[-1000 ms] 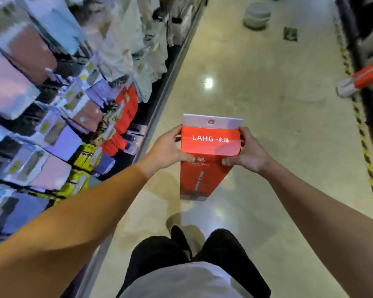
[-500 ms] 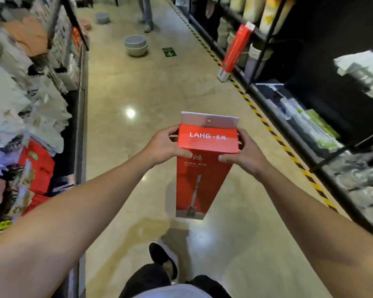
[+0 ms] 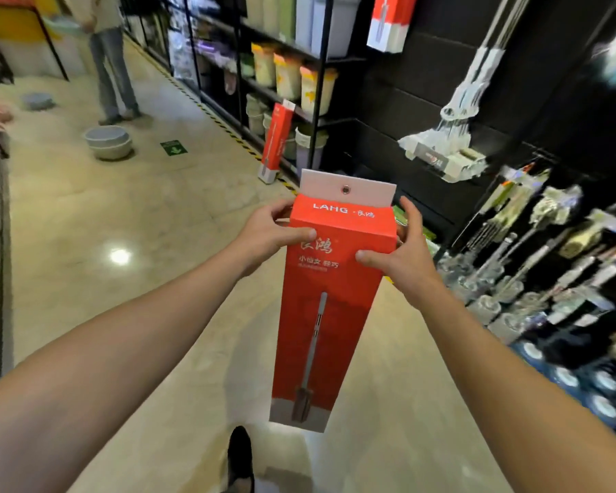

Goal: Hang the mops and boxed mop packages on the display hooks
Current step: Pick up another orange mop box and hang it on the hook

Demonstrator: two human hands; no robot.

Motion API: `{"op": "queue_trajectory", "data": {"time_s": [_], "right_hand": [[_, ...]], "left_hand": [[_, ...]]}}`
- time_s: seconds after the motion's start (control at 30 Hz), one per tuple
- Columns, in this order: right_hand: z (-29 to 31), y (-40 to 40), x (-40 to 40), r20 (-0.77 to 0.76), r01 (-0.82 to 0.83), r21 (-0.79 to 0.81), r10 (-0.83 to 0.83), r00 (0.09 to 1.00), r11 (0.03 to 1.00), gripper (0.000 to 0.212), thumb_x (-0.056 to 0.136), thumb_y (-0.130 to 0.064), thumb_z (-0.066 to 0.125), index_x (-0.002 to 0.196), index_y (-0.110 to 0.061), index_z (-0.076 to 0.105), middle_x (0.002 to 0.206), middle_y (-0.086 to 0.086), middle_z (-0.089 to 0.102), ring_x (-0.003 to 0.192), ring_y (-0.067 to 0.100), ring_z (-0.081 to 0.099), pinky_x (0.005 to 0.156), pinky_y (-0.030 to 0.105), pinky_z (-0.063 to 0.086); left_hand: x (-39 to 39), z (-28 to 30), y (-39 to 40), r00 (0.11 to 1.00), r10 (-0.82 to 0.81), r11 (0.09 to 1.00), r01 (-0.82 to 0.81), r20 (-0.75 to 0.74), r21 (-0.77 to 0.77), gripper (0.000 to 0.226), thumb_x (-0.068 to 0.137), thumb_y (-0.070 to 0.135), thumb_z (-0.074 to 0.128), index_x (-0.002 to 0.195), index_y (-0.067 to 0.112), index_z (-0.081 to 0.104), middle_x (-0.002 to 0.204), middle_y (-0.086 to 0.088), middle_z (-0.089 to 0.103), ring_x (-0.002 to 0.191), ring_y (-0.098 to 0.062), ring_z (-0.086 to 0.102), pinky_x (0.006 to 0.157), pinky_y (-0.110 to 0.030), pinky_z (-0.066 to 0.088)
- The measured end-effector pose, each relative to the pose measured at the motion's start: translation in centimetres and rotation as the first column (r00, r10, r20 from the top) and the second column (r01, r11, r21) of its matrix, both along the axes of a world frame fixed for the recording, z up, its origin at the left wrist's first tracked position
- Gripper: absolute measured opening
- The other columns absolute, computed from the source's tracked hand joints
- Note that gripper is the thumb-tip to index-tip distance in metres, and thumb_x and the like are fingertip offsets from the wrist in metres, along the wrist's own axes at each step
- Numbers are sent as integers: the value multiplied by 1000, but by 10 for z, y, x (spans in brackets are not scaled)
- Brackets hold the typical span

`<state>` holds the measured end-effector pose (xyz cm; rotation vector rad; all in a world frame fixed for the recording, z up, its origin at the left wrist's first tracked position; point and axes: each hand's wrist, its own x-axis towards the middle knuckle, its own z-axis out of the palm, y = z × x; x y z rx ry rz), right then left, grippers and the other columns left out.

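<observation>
I hold a tall red boxed mop package (image 3: 326,314) upright in front of me, its white hang tab with a round hole at the top. My left hand (image 3: 269,233) grips its upper left side and my right hand (image 3: 402,250) grips its upper right side. A second red boxed mop package (image 3: 274,144) leans against the shelving on the floor ahead. A third one (image 3: 388,23) hangs high on the dark display wall. White mops (image 3: 456,129) hang on that wall to the right.
Shelves with buckets (image 3: 292,76) line the right side of the aisle. Brushes and packaged goods (image 3: 548,265) hang at the right. A stack of grey basins (image 3: 109,140) sits on the floor. A person (image 3: 111,65) stands further down the aisle.
My view has swung right, from the left shelves to the dark display wall on the right. Both hands keep hold of the box, which now sits slightly higher in view.
</observation>
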<state>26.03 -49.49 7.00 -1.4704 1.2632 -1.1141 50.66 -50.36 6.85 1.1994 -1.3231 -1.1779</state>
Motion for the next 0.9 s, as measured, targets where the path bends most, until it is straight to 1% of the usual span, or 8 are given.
{"op": "queue_trajectory", "data": {"time_s": [0.13, 0.27, 0.4, 0.5, 0.6, 0.67, 0.8, 0.9], "right_hand": [[25, -40, -8, 11, 49, -43, -48, 999, 998, 116, 70, -10, 90, 155, -39, 17, 129, -12, 54, 115, 8, 60, 89, 42, 59], [49, -92, -1, 28, 89, -61, -88, 996, 994, 116, 69, -7, 90, 154, -42, 19, 132, 1, 57, 116, 21, 64, 87, 47, 60], [71, -142, 13, 7, 133, -109, -133, 991, 985, 118, 68, -12, 92, 155, -43, 19, 138, -3, 53, 116, 20, 65, 92, 47, 59], [88, -178, 20, -31, 144, -162, -151, 988, 976, 115, 65, -22, 95, 152, -48, 24, 146, -4, 52, 119, 18, 64, 96, 51, 56], [105, -213, 24, -47, 135, -204, -147, 988, 970, 105, 67, -22, 93, 148, -50, 33, 136, -4, 61, 117, 17, 65, 93, 50, 58], [113, -234, 30, -51, 138, -237, -154, 987, 962, 100, 71, -22, 91, 147, -51, 32, 135, -7, 59, 120, 14, 61, 91, 44, 60], [120, -281, 36, -34, 158, -270, -173, 984, 950, 95, 78, -20, 85, 151, -45, 28, 137, -13, 50, 110, 1, 58, 68, 17, 57], [122, -326, 34, -53, 181, -289, -204, 978, 940, 87, 79, -22, 84, 149, -40, 34, 122, -24, 53, 105, -3, 58, 72, 17, 55]], "left_hand": [[-3, 3, -49, 985, -161, 986, 163, 59, -31, 107, 54, 30, 92, 148, 28, 40, 137, 1, 57, 110, -16, 67, 89, -36, 57], [5, -8, -100, 951, -270, 959, 279, 154, -41, 121, 56, 28, 91, 154, 38, 21, 138, 4, 55, 124, -11, 56, 98, -31, 51], [18, 5, -162, 954, -260, 959, 273, 149, -76, 113, 63, 9, 92, 152, 38, 29, 126, 4, 61, 114, -15, 63, 94, -41, 56], [25, 24, -204, 953, -275, 953, 288, 128, -99, 110, 65, 5, 90, 151, 40, 32, 119, 9, 64, 101, -6, 68, 79, -28, 59], [30, 42, -243, 951, -284, 948, 298, 125, -115, 109, 66, 6, 90, 151, 40, 31, 114, 13, 65, 101, -10, 69, 75, -29, 60], [33, 50, -270, 950, -293, 947, 305, 110, -106, 108, 67, 4, 89, 151, 40, 31, 114, 8, 67, 99, -12, 70, 74, -34, 61], [36, 59, -328, 948, -293, 947, 306, 127, -101, 106, 65, 6, 90, 149, 41, 35, 119, 3, 68, 110, -20, 67, 80, -45, 61], [34, 63, -375, 946, -294, 947, 308, 138, -94, 105, 66, 7, 90, 149, 41, 36, 119, 3, 67, 107, -19, 68, 81, -47, 61]]}}
